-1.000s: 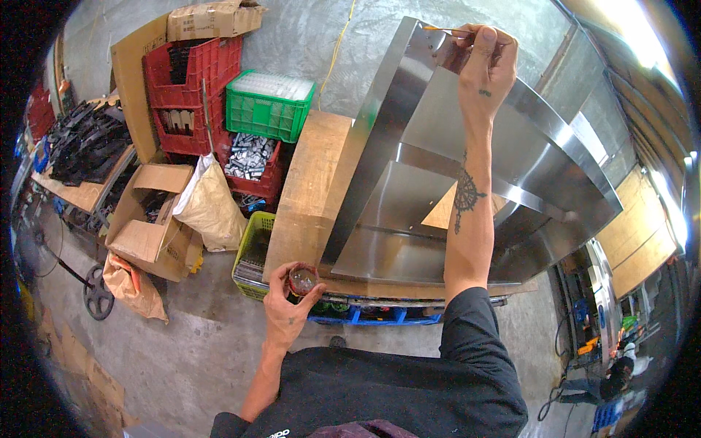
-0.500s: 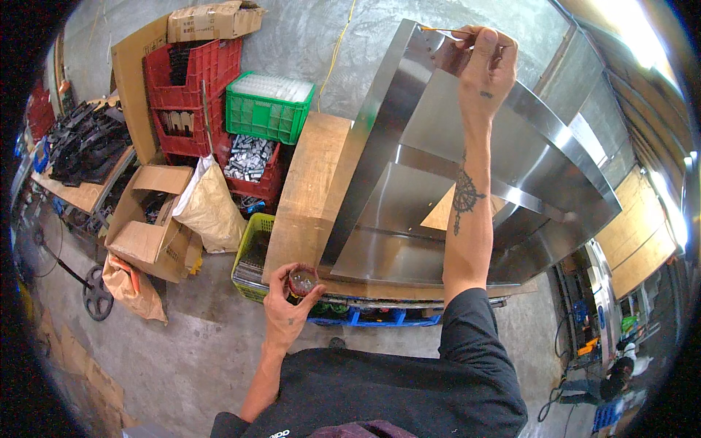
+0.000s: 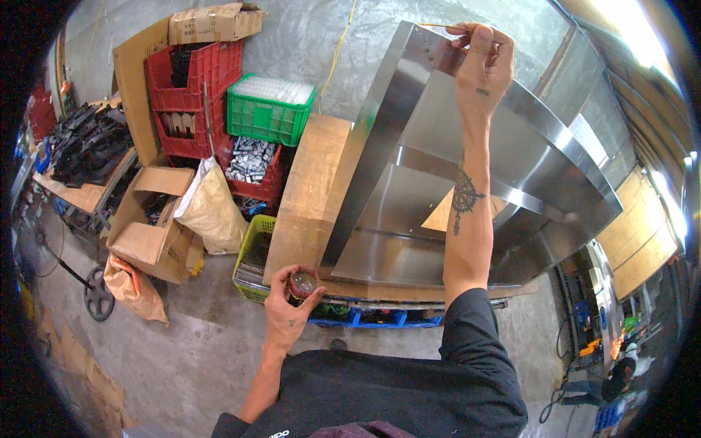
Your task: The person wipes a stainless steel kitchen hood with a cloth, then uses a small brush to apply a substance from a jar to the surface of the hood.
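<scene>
My left hand [image 3: 286,312] is wrapped round a small round jar [image 3: 304,283] with dark contents, held just off the near left end of the workbench. Its open top faces up, and I cannot make out what is inside. Stretched far forward, my right hand [image 3: 485,60] pinches a thin yellowish stick [image 3: 439,26], perhaps a fine brush. The stick's tip points left, at the far upper corner of a large stainless steel housing [image 3: 369,157]. This bent metal body with its cross strips lies on the wooden bench top, and my right forearm passes over it.
A wooden board [image 3: 309,193] lies left of the housing. Further left stand a green crate [image 3: 269,112], red bins [image 3: 179,131], a white sack [image 3: 212,208] and a cardboard box [image 3: 150,244]. A co-worker [image 3: 617,379] crouches at far right near bright sparks [image 3: 617,343].
My right hand has shifted slightly left, and the stick's tip sits nearer the housing's corner edge. The jar in my left hand has turned a little. Sparks now show beside the co-worker.
</scene>
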Demonstrator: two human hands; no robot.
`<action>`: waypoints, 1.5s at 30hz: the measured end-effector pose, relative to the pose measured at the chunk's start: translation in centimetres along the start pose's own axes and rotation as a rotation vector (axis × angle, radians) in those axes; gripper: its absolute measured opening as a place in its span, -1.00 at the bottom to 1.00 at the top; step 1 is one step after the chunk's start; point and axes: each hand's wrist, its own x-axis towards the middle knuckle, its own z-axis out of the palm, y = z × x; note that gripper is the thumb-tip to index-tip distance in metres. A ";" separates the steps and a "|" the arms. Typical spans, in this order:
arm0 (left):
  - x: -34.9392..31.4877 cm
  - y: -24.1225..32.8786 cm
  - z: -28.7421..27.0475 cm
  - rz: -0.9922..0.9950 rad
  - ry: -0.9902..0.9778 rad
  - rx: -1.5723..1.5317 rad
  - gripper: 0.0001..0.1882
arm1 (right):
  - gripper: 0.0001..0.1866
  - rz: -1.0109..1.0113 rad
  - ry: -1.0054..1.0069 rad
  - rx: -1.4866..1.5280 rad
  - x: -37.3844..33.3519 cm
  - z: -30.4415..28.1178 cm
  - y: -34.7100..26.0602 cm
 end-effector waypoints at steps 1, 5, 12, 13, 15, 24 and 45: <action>0.0 0.1 -0.1 -0.001 0.000 0.000 -0.35 | -0.63 -0.012 0.001 -0.009 0.1 0.2 0.1; 0.0 0.5 -0.1 -0.023 -0.010 -0.002 -0.36 | -0.62 -0.058 0.006 -0.063 0.1 0.2 0.6; -0.1 0.4 0.0 -0.003 0.023 -0.001 -0.37 | -0.61 0.039 0.005 -0.017 -0.3 0.4 0.0; -0.1 0.5 0.0 0.006 0.025 0.005 -0.37 | -0.61 0.044 0.003 -0.015 -0.3 0.4 -0.1; -0.1 0.6 0.0 0.024 0.027 0.016 -0.37 | -0.62 0.002 -0.003 -0.053 -0.2 0.3 0.1; 0.4 0.3 -0.1 0.095 0.013 0.019 -0.35 | -0.73 0.100 0.089 0.105 -2.7 -0.4 -4.2; 5.3 5.9 0.9 0.418 0.004 0.119 -0.29 | -0.89 0.388 -0.503 -0.028 -21.4 -3.0 -16.0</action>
